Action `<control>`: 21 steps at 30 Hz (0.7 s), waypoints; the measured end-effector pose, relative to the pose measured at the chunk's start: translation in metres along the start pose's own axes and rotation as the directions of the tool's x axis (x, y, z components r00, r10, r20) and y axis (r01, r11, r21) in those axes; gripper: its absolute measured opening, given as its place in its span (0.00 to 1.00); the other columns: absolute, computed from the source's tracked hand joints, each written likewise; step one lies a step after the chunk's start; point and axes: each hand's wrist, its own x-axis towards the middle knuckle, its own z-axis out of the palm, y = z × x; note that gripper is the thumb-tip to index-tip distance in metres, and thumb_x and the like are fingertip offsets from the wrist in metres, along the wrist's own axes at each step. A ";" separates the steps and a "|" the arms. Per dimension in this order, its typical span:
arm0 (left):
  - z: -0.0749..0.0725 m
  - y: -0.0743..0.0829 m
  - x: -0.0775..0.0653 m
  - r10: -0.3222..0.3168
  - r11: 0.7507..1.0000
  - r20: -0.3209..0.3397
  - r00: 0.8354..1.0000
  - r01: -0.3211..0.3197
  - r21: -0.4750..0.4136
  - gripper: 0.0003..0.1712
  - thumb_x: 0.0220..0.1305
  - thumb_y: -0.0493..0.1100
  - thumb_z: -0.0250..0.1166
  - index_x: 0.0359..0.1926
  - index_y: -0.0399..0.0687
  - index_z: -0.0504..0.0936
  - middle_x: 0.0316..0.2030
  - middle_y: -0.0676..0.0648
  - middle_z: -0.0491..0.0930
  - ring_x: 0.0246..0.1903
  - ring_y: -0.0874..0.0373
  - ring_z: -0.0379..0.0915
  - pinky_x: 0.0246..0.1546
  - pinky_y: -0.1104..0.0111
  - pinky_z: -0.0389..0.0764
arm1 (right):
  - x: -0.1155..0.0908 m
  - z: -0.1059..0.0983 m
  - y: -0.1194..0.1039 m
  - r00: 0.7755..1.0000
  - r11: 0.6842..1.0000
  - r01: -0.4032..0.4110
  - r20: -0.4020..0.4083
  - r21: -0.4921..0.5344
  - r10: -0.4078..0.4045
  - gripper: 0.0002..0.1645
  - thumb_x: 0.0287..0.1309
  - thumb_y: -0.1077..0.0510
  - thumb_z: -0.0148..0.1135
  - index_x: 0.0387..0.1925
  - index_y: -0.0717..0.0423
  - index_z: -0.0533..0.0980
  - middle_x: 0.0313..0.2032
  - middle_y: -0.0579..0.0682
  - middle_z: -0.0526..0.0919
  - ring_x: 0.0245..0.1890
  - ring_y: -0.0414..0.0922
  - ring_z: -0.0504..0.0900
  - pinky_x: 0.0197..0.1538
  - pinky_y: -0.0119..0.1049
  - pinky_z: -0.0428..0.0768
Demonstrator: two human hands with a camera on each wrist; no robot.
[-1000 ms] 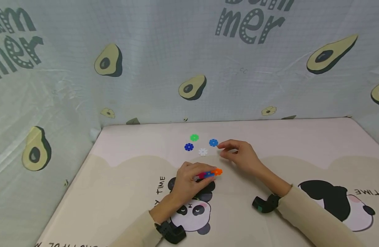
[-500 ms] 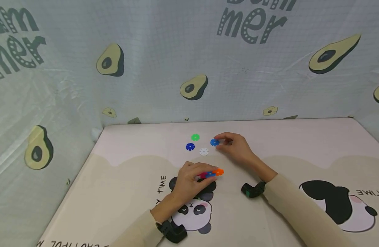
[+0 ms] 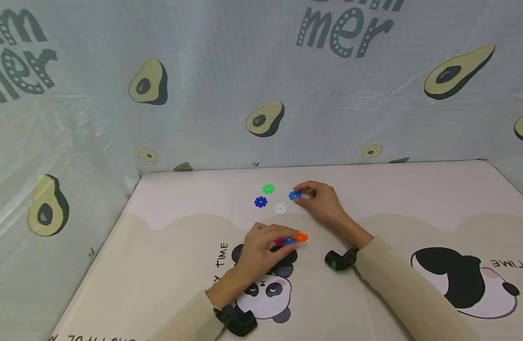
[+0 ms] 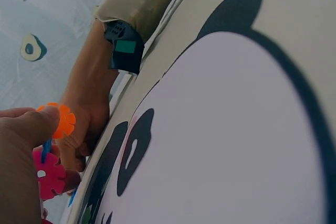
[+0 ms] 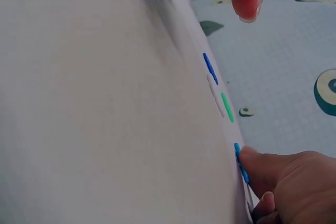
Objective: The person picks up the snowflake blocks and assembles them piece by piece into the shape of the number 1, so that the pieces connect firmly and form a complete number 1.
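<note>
While a linked cluster (image 3: 289, 240) of notched discs is held in the left hand (image 3: 261, 247), its grip formed by thumb and fingers curled round the pieces, a light blue disc (image 3: 293, 195) is pinched at its edge by the thumb and forefinger of the right hand (image 3: 324, 203); in the cluster, an orange disc (image 3: 302, 237) is carried at the outer end, with a blue disc (image 3: 290, 240) next to it and a pink disc (image 4: 50, 179) nearer the palm; the light blue disc is seen over the far part of the table (image 3: 159, 265), though whether the surface is touched by it cannot be told; to its left, three loose discs are laid flat near one another, a white disc (image 3: 280, 209) nearest the person, a dark blue disc (image 3: 260, 201) farthest left and a green disc (image 3: 267, 189) farthest back; beneath the left hand, a panda print (image 3: 266, 308) is partly covered
</note>
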 end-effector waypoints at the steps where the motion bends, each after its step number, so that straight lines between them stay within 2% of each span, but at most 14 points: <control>1: 0.000 0.000 0.000 -0.001 1.000 0.000 1.000 0.001 -0.001 0.17 0.49 0.41 0.75 0.43 0.51 0.85 0.39 0.58 0.85 0.42 0.70 0.78 0.35 0.72 0.66 | 0.000 0.000 0.000 1.000 1.000 -0.001 -0.003 0.001 0.001 0.14 0.52 0.58 0.71 0.43 0.53 0.83 0.26 0.47 0.77 0.24 0.45 0.68 0.27 0.35 0.65; 7: 0.000 0.000 -0.001 -0.009 1.000 0.003 1.000 0.009 -0.002 0.17 0.49 0.41 0.75 0.43 0.52 0.85 0.39 0.58 0.85 0.42 0.70 0.78 0.35 0.72 0.66 | 0.002 0.002 -0.002 1.000 1.000 -0.015 -0.012 -0.024 0.015 0.14 0.52 0.59 0.71 0.43 0.54 0.83 0.31 0.49 0.80 0.24 0.44 0.69 0.27 0.34 0.65; 13: 0.000 0.000 -0.001 -0.029 0.999 0.011 1.000 0.029 -0.012 0.17 0.50 0.41 0.75 0.44 0.52 0.85 0.40 0.58 0.85 0.42 0.70 0.78 0.35 0.72 0.65 | 0.002 0.001 -0.007 0.999 0.998 -0.034 0.011 -0.058 0.035 0.14 0.54 0.60 0.68 0.45 0.55 0.83 0.36 0.51 0.81 0.28 0.45 0.70 0.30 0.36 0.67; 21: 0.000 0.001 -0.001 -0.041 0.999 0.018 0.999 0.042 -0.027 0.18 0.50 0.40 0.75 0.44 0.52 0.85 0.40 0.57 0.84 0.42 0.69 0.78 0.34 0.72 0.64 | 0.002 0.000 -0.009 0.999 0.997 -0.033 0.036 -0.066 0.036 0.17 0.55 0.61 0.67 0.48 0.58 0.82 0.34 0.53 0.76 0.29 0.46 0.69 0.31 0.37 0.67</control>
